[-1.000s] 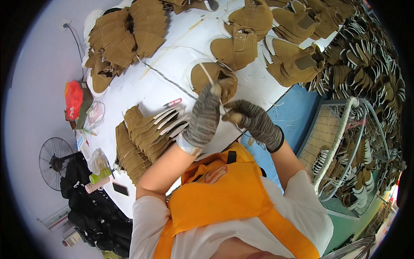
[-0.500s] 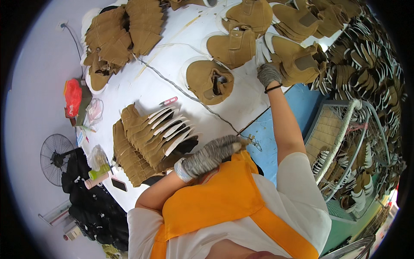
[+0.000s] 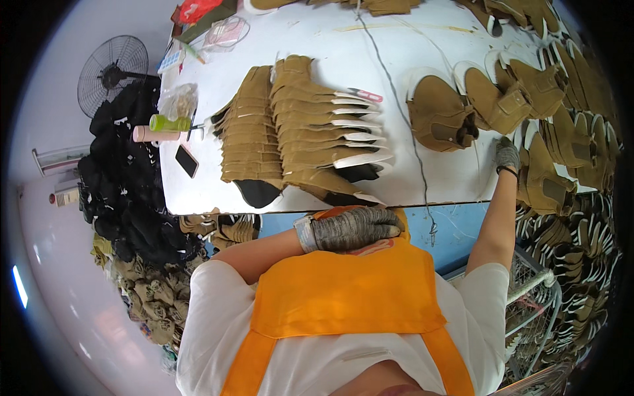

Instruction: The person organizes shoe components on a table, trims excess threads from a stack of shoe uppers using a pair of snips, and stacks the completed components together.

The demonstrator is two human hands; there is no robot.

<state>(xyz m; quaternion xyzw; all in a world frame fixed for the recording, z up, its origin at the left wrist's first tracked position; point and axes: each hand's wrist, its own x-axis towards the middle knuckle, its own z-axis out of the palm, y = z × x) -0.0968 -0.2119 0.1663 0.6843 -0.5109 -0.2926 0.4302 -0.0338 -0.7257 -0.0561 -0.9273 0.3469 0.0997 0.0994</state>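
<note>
My left hand, in a grey knitted glove, lies across the front of my orange apron with its fingers together and fairly flat. I see nothing in it. My gloved right hand reaches out to the table's right side, beside a stack of brown shoe uppers with white linings. Its fingers look curled; whatever they grip is hidden. Directly before me two rows of overlapping brown uppers lie on the white table, white edges fanned to the right. Several formed brown uppers sit between the rows and my right hand.
Pink-handled thread snips lie behind the fanned uppers. A phone, a green roll and a plastic bag are at the left. A black cable crosses the table. A fan stands beyond, and a wire cart at lower right.
My view has swung so the table lies squarely ahead. My left hand has settled flatter against the apron; my right hand stays beside the stack of uppers.
</note>
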